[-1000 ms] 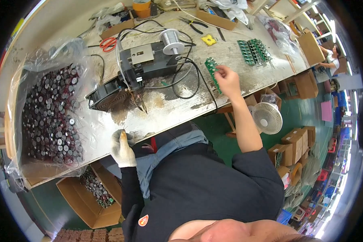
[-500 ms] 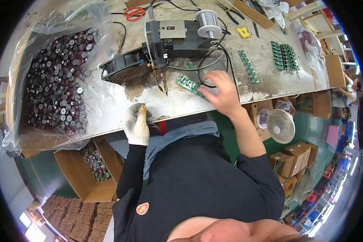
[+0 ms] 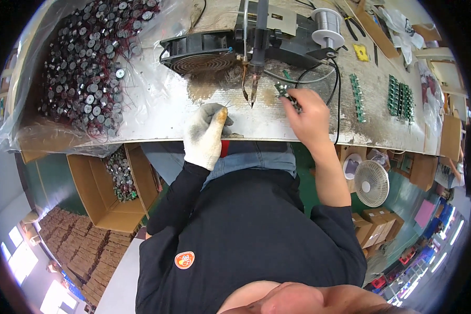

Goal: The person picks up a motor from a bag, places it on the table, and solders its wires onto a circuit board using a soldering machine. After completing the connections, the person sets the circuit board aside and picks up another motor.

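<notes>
A long, worn grey table (image 3: 157, 118) runs across the room, stained dark near its middle. Beneath it lies a green floor (image 3: 403, 196) crowded with open cardboard boxes (image 3: 97, 196) and a small white fan (image 3: 371, 183). Bright windows (image 3: 21, 256) glow at lower left (beside stacked brown cartons (image 3: 83, 256)).

Looks like an electronics assembly workshop: worn workbench (image 3: 157, 118) with a mounted soldering iron (image 3: 257, 47), solder spool (image 3: 327, 23), green circuit boards (image 3: 400, 97) alongside.
</notes>
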Demonstrator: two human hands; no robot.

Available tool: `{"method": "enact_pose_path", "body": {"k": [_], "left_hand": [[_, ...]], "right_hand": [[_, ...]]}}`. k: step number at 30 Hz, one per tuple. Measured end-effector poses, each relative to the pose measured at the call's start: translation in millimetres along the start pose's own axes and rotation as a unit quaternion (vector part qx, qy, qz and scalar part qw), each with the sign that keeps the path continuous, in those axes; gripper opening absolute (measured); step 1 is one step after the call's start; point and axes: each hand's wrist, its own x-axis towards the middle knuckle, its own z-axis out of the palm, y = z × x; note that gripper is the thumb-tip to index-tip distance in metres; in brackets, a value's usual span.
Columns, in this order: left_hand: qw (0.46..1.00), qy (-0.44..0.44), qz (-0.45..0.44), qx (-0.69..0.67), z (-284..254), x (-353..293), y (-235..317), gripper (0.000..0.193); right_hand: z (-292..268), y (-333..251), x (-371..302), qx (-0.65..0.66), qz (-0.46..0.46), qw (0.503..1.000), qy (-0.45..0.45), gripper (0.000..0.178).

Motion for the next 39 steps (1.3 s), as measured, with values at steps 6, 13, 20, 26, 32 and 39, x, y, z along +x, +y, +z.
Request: {"method": "enact_pose_path", "body": {"k": [6,13,20,26,32,39], "left_hand": [[0.999,-0.026,-0.027,-0.003,9,-3,3,0.03],[0.998,-0.017,-0.028,0.045,19,-4,3,0.021],[1.0,-0.014,0.004,0.02,23,1,-9,0.016],[0.999,-0.018,-0.025,0.011,22,3,-4,0.016],[0.999,-0.012,-0.003,0.031,20,6,-8,0.017],[1.0,-0.006,-0.005,0.015,23,6,-5,0.018]], "right_hand": [[2,-22,-22,0.449,0.337,0.824,-0.079,0.017],[18,-43,-35,0.547,0.357,0.745,-0.139,0.017],[23,-44,-37,0.559,0.344,0.74,-0.146,0.019],[21,-46,-35,0.559,0.328,0.748,-0.139,0.02],[24,-47,-36,0.565,0.323,0.748,-0.128,0.02],[24,-48,-34,0.571,0.32,0.746,-0.122,0.019]]}}
